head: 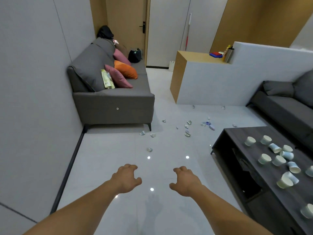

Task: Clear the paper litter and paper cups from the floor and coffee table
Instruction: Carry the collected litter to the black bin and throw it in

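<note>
The paper cups (pixel 278 160) are scattered over the top of the coffee table (pixel 240 133) on our right. Some stand and several lie tipped on their sides, a few touching one another. We judge them very light and thin-walled. They should crush easily, so a gentle hold round the rim or body is enough, and standing ones could probably be nested to carry more at once. We cannot tell whether any holds liquid.

The paper litter (pixel 187 133) lies in small crumpled bits on the floor (pixel 118 150) ahead. One loose group sits between the table's far end and the grey sofa (pixel 115 102), and a few pieces sit just beside the sofa's front leg. One scrap (pixel 149 149) is nearer to us. These look soft and almost weightless. A fingertip pinch should lift each, though flat bits may slide on the glossy tile.

Our left hand (pixel 126 178) and right hand (pixel 185 181) reach forward above the floor with fingers loosely curled, and neither holds anything.

The floor between sofa and table is an open lane wide enough to walk and crouch in. The table's long edge and corner on our right need watching, as do the sofa leg and the dark skirting strip along the left wall. A second sofa (pixel 284 107) hems the table's far side, so the cups are best reached from our side.
</note>
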Motion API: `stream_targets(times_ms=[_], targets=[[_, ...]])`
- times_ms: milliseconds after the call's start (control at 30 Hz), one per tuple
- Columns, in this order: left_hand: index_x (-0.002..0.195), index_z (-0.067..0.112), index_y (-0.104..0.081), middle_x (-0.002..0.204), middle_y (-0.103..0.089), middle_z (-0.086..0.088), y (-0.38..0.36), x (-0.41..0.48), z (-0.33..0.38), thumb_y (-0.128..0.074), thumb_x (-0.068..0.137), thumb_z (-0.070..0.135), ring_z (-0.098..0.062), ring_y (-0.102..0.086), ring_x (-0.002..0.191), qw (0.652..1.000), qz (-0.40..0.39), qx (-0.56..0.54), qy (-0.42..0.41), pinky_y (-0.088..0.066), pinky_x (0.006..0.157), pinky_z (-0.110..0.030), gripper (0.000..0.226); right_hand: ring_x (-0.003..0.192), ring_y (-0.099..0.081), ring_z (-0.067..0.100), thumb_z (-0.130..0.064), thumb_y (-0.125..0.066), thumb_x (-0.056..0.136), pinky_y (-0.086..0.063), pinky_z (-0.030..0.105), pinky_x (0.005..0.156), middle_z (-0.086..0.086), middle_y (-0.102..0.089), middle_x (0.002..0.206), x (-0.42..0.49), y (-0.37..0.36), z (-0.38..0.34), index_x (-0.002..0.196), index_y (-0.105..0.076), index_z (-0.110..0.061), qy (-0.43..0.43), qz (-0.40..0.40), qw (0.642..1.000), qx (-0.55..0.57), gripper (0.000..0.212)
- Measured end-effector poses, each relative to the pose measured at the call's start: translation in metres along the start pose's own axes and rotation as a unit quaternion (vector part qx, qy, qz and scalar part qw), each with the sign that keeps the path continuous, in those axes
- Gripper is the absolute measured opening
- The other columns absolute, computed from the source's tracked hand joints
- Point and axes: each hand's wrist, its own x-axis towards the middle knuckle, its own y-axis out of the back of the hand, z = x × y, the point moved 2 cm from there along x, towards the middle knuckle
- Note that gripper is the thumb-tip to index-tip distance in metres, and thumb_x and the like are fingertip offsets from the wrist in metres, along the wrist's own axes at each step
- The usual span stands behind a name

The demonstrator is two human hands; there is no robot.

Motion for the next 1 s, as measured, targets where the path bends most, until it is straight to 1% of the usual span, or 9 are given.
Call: stream_targets(times_ms=[67, 133, 267, 400, 533, 733, 833, 1000], targets=[[0.148, 0.021, -0.028, 0.154, -0.027, 0.000, 0.027, 0.038, 0.003, -0.050, 0.089, 0.048, -0.022, -0.026, 0.140, 1.000, 0.010, 0.007, -0.006, -0.030, 0.111, -0.039, 0.069, 0.133, -0.036, 0.024, -0.048, -0.053, 0.091, -0.042, 0.037, 0.102, 0.002, -0.032, 0.149, 0.038, 0.018, -0.004, 0.150, -0.029, -0.020, -0.004, 0.010, 1.000, 0.007, 0.070], [0.148, 0.021, -0.028, 0.153, -0.027, 0.000, 0.049, 0.072, 0.006, -0.050, 0.089, 0.048, -0.022, -0.027, 0.139, 1.000, 0.012, 0.009, 0.002, -0.031, 0.110, -0.039, 0.068, 0.132, -0.037, 0.023, -0.049, -0.053, 0.091, -0.043, 0.036, 0.101, 0.002, -0.033, 0.148, 0.071, 0.030, -0.005, 0.149, -0.030, -0.020, -0.007, 0.003, 1.000, 0.019, 0.069], [0.149, 0.022, -0.027, 0.153, -0.028, 0.001, 0.069, 0.139, 0.019, -0.051, 0.088, 0.048, -0.022, -0.027, 0.139, 1.000, -0.015, 0.018, 0.012, -0.031, 0.111, -0.039, 0.070, 0.133, -0.036, 0.023, -0.051, -0.052, 0.089, -0.043, 0.036, 0.101, 0.001, -0.032, 0.149, 0.140, 0.048, 0.005, 0.150, -0.029, -0.020, -0.005, -0.021, 0.999, 0.024, 0.072], [0.149, 0.021, -0.026, 0.154, -0.027, 0.000, 0.091, 0.224, 0.045, -0.051, 0.090, 0.047, -0.022, -0.027, 0.139, 0.999, -0.018, 0.020, 0.025, -0.030, 0.111, -0.038, 0.069, 0.132, -0.037, 0.024, -0.049, -0.052, 0.090, -0.042, 0.036, 0.102, 0.002, -0.033, 0.147, 0.231, 0.083, 0.032, 0.149, -0.030, -0.019, -0.005, -0.035, 0.999, 0.026, 0.069], [0.149, 0.021, -0.027, 0.154, -0.028, 0.000, 0.117, 0.298, 0.076, -0.051, 0.091, 0.045, -0.021, -0.029, 0.139, 0.998, -0.008, -0.009, 0.054, -0.032, 0.111, -0.036, 0.067, 0.130, -0.039, 0.024, -0.048, -0.053, 0.089, -0.043, 0.035, 0.100, 0.003, -0.035, 0.145, 0.317, 0.132, 0.065, 0.146, -0.033, -0.019, 0.001, -0.035, 0.999, 0.020, 0.067], [0.148, 0.019, -0.029, 0.153, -0.029, -0.002, 0.154, 0.386, 0.109, -0.052, 0.092, 0.042, -0.022, -0.031, 0.138, 0.995, 0.012, -0.051, 0.089, -0.033, 0.111, -0.035, 0.065, 0.129, -0.041, 0.026, -0.049, -0.053, 0.090, -0.043, 0.037, 0.099, 0.005, -0.037, 0.144, 0.418, 0.200, 0.084, 0.147, -0.033, -0.018, 0.030, -0.034, 0.999, -0.008, 0.067], [0.148, 0.020, -0.029, 0.153, -0.030, -0.001, 0.157, 0.425, 0.110, -0.052, 0.091, 0.043, -0.022, -0.031, 0.137, 0.993, -0.009, -0.066, 0.099, -0.033, 0.110, -0.035, 0.066, 0.129, -0.041, 0.026, -0.050, -0.053, 0.090, -0.043, 0.037, 0.100, 0.005, -0.036, 0.145, 0.461, 0.215, 0.078, 0.147, -0.032, -0.019, 0.045, -0.056, 0.997, -0.020, 0.068], [0.148, 0.020, -0.029, 0.153, -0.030, -0.003, 0.177, 0.514, 0.090, -0.052, 0.089, 0.045, -0.023, -0.032, 0.138, 0.989, -0.026, -0.079, 0.119, -0.033, 0.111, -0.037, 0.068, 0.130, -0.040, 0.026, -0.049, -0.053, 0.091, -0.042, 0.038, 0.101, 0.004, -0.035, 0.147, 0.551, 0.237, 0.058, 0.149, -0.030, -0.019, 0.065, -0.078, 0.994, -0.040, 0.070]])
